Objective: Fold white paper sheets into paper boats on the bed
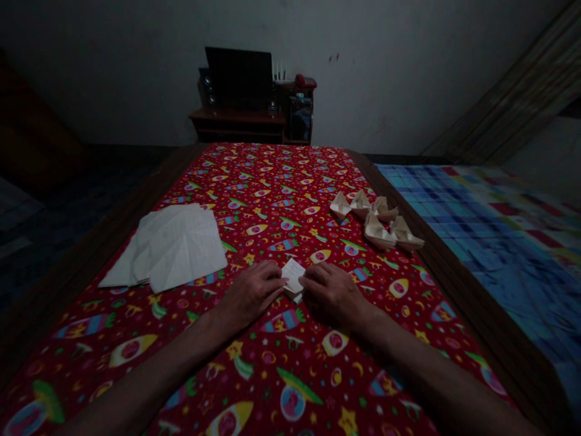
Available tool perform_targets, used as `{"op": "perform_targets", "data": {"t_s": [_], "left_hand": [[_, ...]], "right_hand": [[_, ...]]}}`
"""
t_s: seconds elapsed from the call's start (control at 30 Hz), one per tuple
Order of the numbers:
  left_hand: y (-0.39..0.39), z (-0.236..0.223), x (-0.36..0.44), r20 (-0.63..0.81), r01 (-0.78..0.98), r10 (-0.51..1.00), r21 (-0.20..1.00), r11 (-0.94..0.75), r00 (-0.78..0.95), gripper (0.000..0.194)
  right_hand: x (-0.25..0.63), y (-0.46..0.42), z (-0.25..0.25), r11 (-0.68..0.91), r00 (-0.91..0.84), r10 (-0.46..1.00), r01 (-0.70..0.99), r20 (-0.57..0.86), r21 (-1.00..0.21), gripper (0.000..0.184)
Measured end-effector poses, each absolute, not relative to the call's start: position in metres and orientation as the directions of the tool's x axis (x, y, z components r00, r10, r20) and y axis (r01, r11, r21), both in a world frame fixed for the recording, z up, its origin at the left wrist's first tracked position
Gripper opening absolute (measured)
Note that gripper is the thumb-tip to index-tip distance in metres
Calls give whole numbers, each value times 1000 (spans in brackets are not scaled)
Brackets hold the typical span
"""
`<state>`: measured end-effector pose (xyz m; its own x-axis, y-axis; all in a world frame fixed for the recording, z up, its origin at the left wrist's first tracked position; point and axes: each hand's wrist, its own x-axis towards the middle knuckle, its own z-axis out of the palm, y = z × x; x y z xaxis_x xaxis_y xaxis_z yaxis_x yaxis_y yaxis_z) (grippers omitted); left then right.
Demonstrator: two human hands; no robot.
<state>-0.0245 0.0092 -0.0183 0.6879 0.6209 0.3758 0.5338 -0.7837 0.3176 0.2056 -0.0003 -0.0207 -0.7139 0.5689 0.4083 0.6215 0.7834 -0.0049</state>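
A small folded piece of white paper [293, 276] lies between my two hands, over the middle of the red patterned cloth [290, 339]. My left hand [257, 287] pinches its left edge with closed fingers. On the other side, my right hand [334, 293] grips the right edge, fingers bent and together. Several folded paper boats [380, 233] stand in a cluster beyond my right hand. To the left, a fanned stack of white paper sheets [181, 245] rests flat on the cloth.
At the far end, a dark monitor [239, 75] with speakers stands on a wooden desk [240, 124]. A red telephone [305, 81] sits beside it. Along the right runs a checked blue and red covering [454, 212], lower than the wooden edge [463, 278]. The room is dim.
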Motion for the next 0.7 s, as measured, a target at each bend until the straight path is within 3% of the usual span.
{"op": "perform_targets", "data": {"t_s": [0.1,0.2,0.3,0.5,0.7], "left_hand": [[9,-21,-27,405,529,671,415,-740,621,15],[10,-24,-28,395,542,750,523,-658,530,10],[11,-26,-26,356,596,806,545,-590,472,8],[10,-25,-21,341,711,829,430,-557,443,16],[10,-25,-20,352,753,827,359,-552,438,18]], "right_hand": [[207,1,-23,766,-667,614,632,422,-115,13],[205,0,-23,709,-582,701,631,411,-314,12],[202,0,-21,607,-481,795,653,371,-453,16],[195,0,-19,484,-382,866,800,321,-354,22],[195,2,-19,456,-367,875,844,315,-282,22]]}}
